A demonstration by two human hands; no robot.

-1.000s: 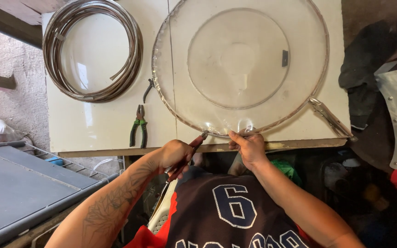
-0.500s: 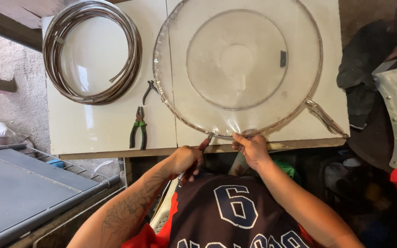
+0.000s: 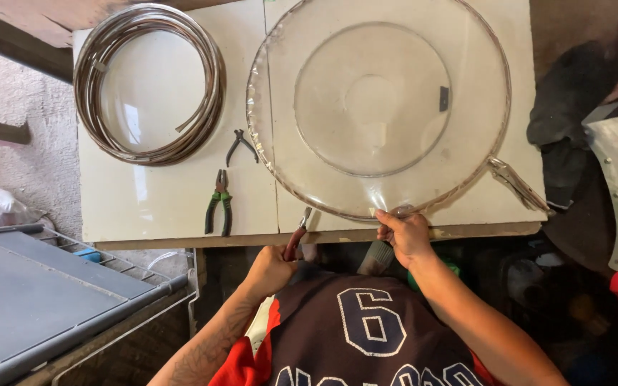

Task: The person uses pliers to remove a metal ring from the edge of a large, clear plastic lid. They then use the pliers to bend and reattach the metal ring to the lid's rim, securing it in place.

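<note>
Head view: the dome's [image 3: 377, 107] far rim is cut off. Its near rim is pinched by the right hand [image 3: 408, 236]; red pliers [image 3: 297, 239], gripped by the left hand [image 3: 270, 270], have withdrawn from it.

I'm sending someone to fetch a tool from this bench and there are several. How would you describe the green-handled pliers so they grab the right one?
Find the white tabletop with the coil of metal trim at its far left. Nearer the front edge, below that coil, lie the green-handled pliers. The small cutters beside them are all dark, and the red-handled pliers are in the left hand.
</note>
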